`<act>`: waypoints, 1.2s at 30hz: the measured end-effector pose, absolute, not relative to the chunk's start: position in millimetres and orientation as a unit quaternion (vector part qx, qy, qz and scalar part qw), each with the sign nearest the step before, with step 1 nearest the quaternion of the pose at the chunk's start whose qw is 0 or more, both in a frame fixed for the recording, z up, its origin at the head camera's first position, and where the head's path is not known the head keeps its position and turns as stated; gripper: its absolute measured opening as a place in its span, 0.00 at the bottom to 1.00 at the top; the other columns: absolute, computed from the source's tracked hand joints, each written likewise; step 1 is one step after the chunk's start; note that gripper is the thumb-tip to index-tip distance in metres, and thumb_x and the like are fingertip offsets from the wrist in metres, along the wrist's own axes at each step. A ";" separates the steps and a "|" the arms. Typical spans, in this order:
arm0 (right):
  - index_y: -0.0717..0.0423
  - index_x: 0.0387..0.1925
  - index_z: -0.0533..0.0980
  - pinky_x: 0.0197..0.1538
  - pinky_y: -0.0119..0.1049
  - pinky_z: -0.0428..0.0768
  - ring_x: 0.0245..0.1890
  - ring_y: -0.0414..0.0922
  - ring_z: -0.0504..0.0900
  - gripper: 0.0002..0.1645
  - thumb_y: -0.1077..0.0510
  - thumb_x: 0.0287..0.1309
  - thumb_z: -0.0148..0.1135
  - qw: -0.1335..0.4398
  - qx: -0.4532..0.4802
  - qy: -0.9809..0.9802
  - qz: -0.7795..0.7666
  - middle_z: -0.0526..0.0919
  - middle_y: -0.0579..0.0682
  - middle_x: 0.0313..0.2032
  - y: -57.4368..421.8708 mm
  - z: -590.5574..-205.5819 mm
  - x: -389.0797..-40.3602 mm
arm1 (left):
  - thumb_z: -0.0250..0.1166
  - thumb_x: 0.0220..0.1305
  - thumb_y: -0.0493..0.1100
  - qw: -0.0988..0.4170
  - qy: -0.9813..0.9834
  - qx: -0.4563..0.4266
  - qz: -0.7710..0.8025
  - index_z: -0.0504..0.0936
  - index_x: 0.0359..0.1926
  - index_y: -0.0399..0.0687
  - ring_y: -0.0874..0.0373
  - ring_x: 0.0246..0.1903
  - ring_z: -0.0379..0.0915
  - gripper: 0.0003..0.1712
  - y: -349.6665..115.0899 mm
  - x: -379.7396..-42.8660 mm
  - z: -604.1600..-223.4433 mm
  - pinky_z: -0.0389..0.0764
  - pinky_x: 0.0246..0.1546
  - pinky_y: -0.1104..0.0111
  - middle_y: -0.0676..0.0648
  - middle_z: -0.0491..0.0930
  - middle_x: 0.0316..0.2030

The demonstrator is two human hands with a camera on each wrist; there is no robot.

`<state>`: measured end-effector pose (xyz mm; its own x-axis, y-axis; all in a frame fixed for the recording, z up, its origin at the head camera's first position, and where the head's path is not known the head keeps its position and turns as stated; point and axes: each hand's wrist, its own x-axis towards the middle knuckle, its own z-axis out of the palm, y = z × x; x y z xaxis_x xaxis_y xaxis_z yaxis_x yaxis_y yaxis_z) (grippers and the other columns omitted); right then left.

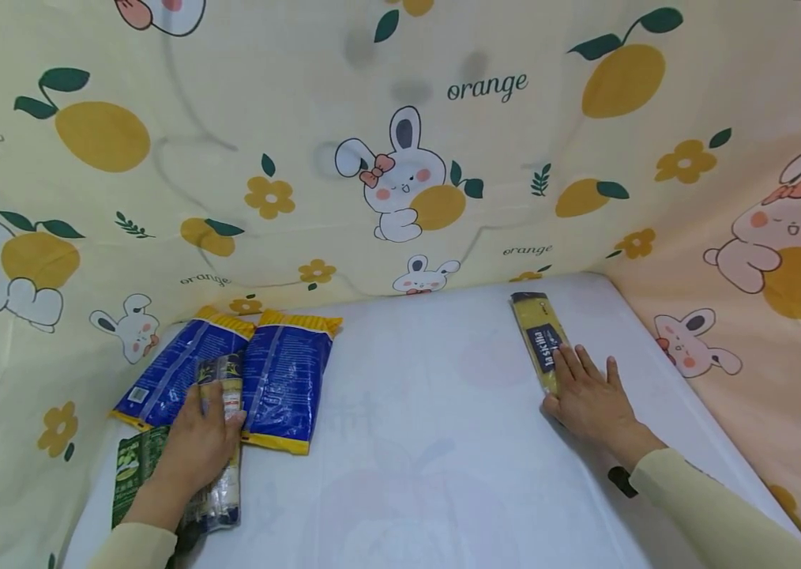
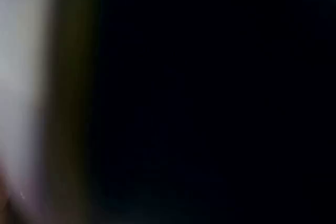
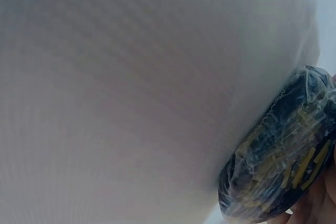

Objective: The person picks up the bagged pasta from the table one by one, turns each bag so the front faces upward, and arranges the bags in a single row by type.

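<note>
On the right of the white table, a slim pasta packet [image 1: 532, 316] with yellowish contents and a dark "la sicilia" label lies lengthwise. My right hand [image 1: 591, 407] rests on its near end, fingers extended. In the right wrist view the end of that clear-wrapped pasta packet [image 3: 278, 156] shows beside the fingers [image 3: 315, 203]. At the left, my left hand [image 1: 197, 442] grips a long clear packet [image 1: 224, 490] with dark ends, its thumb along the right side. The contents are partly hidden by the hand. The left wrist view is dark and blurred.
Two blue packets with yellow ends, one at left [image 1: 176, 367] and one at right [image 1: 283, 387], lie behind my left hand. A green packet [image 1: 132, 466] is partly under that hand. Patterned cloth [image 1: 344, 71] hangs around the white table [image 1: 400, 442].
</note>
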<state>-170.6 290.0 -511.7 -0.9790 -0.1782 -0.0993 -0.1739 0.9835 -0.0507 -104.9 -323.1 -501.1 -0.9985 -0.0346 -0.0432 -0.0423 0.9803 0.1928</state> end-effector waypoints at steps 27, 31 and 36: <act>0.71 0.80 0.52 0.74 0.79 0.40 0.80 0.71 0.50 0.48 0.44 0.72 0.51 0.044 -0.085 0.995 -0.026 0.52 0.70 0.81 283.9 -509.9 -167.5 | 0.54 0.80 0.38 -0.060 0.979 0.022 0.195 0.46 0.83 0.31 0.23 0.78 0.45 0.40 -225.2 -119.7 -494.5 0.72 0.65 0.37 0.24 0.36 0.81; 0.71 0.80 0.52 0.74 0.80 0.40 0.80 0.71 0.50 0.48 0.45 0.73 0.51 0.044 -0.083 0.995 -0.023 0.51 0.70 0.81 285.0 -510.9 -167.1 | 0.56 0.80 0.39 -0.045 0.979 0.040 0.196 0.46 0.84 0.34 0.26 0.79 0.45 0.42 -191.1 -129.3 -492.2 0.72 0.66 0.39 0.27 0.35 0.82; 0.71 0.80 0.52 0.74 0.80 0.40 0.80 0.71 0.50 0.49 0.45 0.72 0.52 0.041 -0.085 0.995 -0.028 0.52 0.70 0.81 284.7 -509.9 -167.4 | 0.62 0.75 0.37 -0.086 0.976 0.111 0.166 0.55 0.80 0.28 0.25 0.76 0.56 0.40 -140.8 -146.5 -496.3 0.74 0.67 0.42 0.21 0.46 0.79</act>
<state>-167.4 284.7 -509.9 -0.9823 -0.1706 -0.0777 -0.1660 0.9842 -0.0620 -146.5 -140.8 -496.3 -0.9605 0.1884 0.2048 0.2454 0.9205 0.3042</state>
